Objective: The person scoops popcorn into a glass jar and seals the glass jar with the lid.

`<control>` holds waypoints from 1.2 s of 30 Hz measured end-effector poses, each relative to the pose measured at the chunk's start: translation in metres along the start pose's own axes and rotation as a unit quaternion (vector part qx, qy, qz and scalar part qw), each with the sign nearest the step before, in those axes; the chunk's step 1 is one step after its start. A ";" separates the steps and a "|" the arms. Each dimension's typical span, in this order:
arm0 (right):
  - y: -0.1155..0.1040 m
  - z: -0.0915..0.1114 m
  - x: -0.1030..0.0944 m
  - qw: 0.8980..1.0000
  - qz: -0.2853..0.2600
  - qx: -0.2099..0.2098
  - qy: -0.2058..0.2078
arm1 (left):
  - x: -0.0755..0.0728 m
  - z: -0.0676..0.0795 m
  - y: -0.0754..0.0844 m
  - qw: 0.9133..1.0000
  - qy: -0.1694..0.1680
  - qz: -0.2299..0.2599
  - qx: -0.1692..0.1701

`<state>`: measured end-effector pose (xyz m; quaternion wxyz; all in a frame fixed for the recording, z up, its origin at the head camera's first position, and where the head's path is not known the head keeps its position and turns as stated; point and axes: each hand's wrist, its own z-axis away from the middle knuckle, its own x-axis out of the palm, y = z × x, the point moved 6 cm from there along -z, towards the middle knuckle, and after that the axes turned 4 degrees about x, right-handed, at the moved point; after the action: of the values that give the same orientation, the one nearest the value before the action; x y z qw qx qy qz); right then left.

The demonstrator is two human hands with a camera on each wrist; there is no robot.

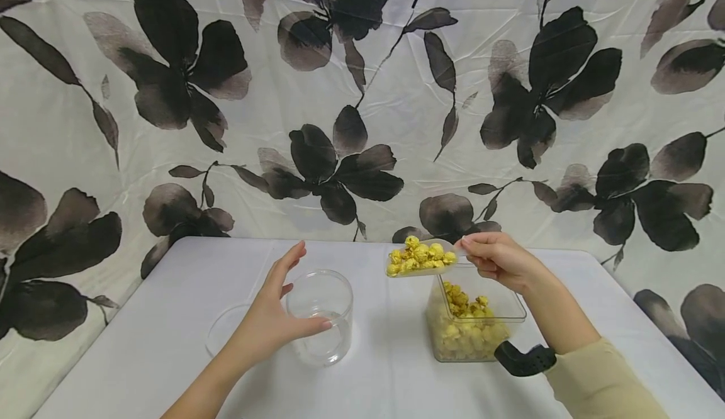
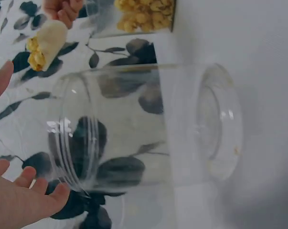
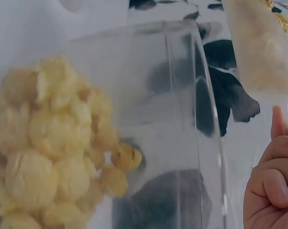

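My right hand point(image 1: 501, 258) grips the handle of a translucent scoop point(image 1: 416, 272) heaped with yellow popcorn point(image 1: 420, 253). The scoop hangs level above the back left rim of a clear square tub point(image 1: 518, 318), partly filled with more popcorn point(image 1: 466, 331). An upright clear round jar point(image 1: 323, 350) stands left of the tub, with no popcorn in it. Beside the jar is my left hand point(image 1: 272, 321), thumb and fingers spread around its near left side. In the left wrist view, the fingertips point(image 2: 62, 192) lie close to the jar's threaded rim; whether they touch it I cannot tell.
A clear round lid point(image 1: 218, 328) lies on the white table point(image 1: 391, 381) left of the jar, partly behind my left forearm. A floral cloth point(image 1: 362, 92) hangs behind the table. A black wrist mount point(image 1: 523, 359) sits on my right forearm, by the tub.
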<state>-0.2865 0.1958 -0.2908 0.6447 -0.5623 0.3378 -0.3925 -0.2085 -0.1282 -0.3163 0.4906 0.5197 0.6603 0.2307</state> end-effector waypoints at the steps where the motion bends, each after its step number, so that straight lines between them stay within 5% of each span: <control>1: 0.000 -0.002 0.003 1.000 0.000 0.001 0.000 | -0.001 0.001 -0.003 1.000 0.001 -0.006 -0.004; 7: 0.003 -0.018 0.021 1.000 0.004 0.007 -0.006 | -0.004 0.009 -0.019 0.999 0.008 -0.032 -0.025; 19: 0.004 -0.048 0.058 0.999 0.039 0.019 -0.014 | 0.010 0.015 -0.057 0.995 -0.027 0.016 -0.099; 36: 0.000 -0.071 0.095 0.986 0.160 0.040 0.010 | 0.012 0.015 -0.068 0.992 -0.038 0.028 -0.118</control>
<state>-0.3053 0.0792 -0.2997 0.7178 -0.4707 0.4138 -0.3033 -0.2259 -0.1444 -0.3824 0.5663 0.4850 0.5944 0.3013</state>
